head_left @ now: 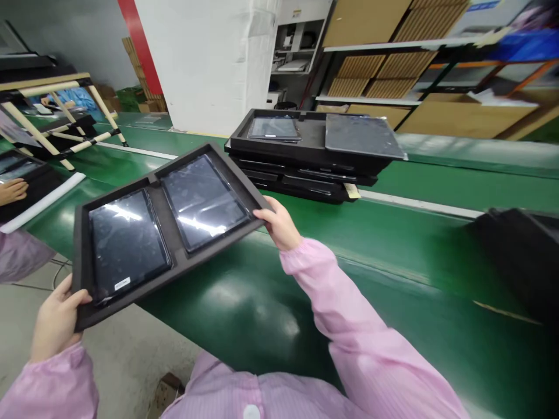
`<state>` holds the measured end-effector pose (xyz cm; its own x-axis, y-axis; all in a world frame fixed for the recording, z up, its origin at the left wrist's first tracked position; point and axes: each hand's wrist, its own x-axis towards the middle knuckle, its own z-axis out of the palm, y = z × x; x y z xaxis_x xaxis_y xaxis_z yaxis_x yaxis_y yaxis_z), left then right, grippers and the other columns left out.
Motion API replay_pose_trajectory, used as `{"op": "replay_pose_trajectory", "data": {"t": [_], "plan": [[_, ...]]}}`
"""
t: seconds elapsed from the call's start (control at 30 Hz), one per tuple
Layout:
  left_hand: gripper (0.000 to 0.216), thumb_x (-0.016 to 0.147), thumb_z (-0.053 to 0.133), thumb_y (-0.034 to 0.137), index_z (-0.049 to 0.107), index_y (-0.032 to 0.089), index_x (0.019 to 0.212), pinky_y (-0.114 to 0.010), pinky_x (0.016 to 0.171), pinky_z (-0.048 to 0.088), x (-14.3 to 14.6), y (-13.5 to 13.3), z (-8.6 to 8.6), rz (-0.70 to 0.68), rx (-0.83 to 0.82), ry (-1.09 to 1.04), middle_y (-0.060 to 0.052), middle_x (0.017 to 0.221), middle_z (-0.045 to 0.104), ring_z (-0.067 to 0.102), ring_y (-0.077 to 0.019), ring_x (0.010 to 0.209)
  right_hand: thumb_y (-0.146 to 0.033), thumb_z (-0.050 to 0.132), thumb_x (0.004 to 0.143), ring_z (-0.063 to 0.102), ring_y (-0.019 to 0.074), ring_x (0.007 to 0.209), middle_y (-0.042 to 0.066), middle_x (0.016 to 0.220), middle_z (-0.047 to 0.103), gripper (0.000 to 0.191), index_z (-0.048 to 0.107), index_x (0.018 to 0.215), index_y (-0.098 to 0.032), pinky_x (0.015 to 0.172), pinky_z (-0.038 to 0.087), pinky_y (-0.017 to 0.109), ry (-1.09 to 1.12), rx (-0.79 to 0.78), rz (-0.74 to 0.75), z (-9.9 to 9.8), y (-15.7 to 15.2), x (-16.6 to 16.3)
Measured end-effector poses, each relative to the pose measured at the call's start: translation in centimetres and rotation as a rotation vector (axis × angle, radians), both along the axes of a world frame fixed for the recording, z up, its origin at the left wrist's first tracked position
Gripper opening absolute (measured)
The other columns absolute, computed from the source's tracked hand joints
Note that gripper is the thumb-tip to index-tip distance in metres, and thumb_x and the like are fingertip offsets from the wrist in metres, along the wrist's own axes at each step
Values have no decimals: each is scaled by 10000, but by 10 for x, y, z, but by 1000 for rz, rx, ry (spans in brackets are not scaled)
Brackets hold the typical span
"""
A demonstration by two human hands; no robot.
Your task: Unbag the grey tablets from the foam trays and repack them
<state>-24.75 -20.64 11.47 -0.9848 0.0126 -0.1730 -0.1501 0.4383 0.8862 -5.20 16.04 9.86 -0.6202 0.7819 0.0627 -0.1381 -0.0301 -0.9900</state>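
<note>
Between both hands I hold a black foam tray [177, 247], tilted down to the left above the green work surface. Two dark glass screen panels lie in its compartments: a left panel [128, 238] with a small white label, and a right panel [205, 201] reflecting a ceiling light. My left hand [56, 314] grips the tray's lower left corner, thumb on top. My right hand [282, 224] is closed on the right corner. Beyond the tray stands a stack of similar black trays [279, 148], its top one holding a panel [275, 128] with a grey sheet [362, 135] at the right.
The green work surface [393, 244] runs across the view. A blurred black object [519, 250] lies at right. At left are a cream pipe rack [52, 116] and another person's hand [13, 191] on a dark tray. Shelves with cardboard boxes [367, 26] stand behind.
</note>
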Motion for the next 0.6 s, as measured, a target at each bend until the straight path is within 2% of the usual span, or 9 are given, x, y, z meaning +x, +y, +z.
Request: {"op": "replay_pose_trajectory", "data": {"t": [0.07, 0.1, 0.17, 0.23, 0.27, 0.33, 0.4, 0.47, 0.6], "plan": [[461, 481, 597, 318, 681, 377, 930, -189, 404, 336, 15, -6, 5, -70, -19, 25, 149, 628, 650, 516, -154, 533, -318, 706, 608, 559, 275, 1150, 42, 1229, 618, 610, 589, 1200, -226, 947, 471, 358, 51, -93, -10, -11, -22, 61], [531, 490, 611, 312, 681, 428, 1003, -220, 472, 425, 22, -7, 3, -111, -6, 31, 174, 798, 702, 601, -184, 676, -314, 728, 607, 540, 289, 1193, 35, 1279, 599, 648, 584, 1236, -253, 959, 474, 368, 29, -130, -38, -18, -33, 93], [603, 484, 650, 293, 680, 470, 1060, -305, 750, 535, 37, 0, -9, -197, 59, 37, 209, 1085, 679, 619, -249, 1036, -330, 760, 601, 546, 326, 1200, 51, 1281, 608, 666, 599, 1245, -272, 950, 493, 408, -73, -183, -149, -34, -56, 157], [645, 487, 676, 259, 681, 440, 1106, -368, 1033, 440, 55, 18, -29, -321, 136, 23, 179, 1214, 634, 516, -282, 1242, -373, 772, 597, 559, 355, 1186, 70, 1275, 615, 671, 605, 1241, -285, 932, 510, 447, -173, -217, -326, -52, -78, 219], [670, 505, 674, 240, 669, 404, 1154, -389, 1105, 376, 65, 29, -41, -396, 164, -2, 145, 1255, 619, 482, -288, 1284, -393, 769, 596, 561, 365, 1183, 73, 1277, 615, 668, 609, 1236, -291, 920, 518, 459, -218, -212, -450, -61, -90, 247], [722, 549, 636, 201, 617, 292, 1265, -408, 1146, 331, 84, 55, -68, -559, 208, -59, 59, 1333, 578, 438, -293, 1327, -426, 740, 626, 571, 375, 1172, 83, 1264, 622, 639, 614, 1236, -287, 916, 519, 479, -329, -186, -661, -79, -113, 295], [744, 576, 590, 166, 572, 193, 1319, -397, 1135, 355, 101, 81, -93, -696, 224, -114, -9, 1378, 544, 408, -294, 1349, -443, 732, 640, 564, 378, 1180, 90, 1242, 633, 592, 647, 1199, -266, 955, 495, 487, -447, -143, -806, -97, -135, 326], [752, 579, 553, 135, 554, 148, 1332, -380, 1121, 377, 113, 102, -114, -777, 224, -169, -42, 1388, 535, 411, -291, 1347, -483, 730, 644, 539, 379, 1209, 86, 1242, 633, 577, 669, 1163, -239, 1026, 440, 501, -532, -118, -887, -116, -150, 340], [760, 593, 545, 115, 524, 116, 1353, -360, 1124, 369, 114, 126, -136, -805, 207, -180, -76, 1380, 541, 470, -272, 1305, -605, 587, 752, 515, 351, 1230, 115, 1256, 620, 636, 625, 1206, -162, 1073, 370, 506, -668, -38, -901, -143, -149, 340]]}}
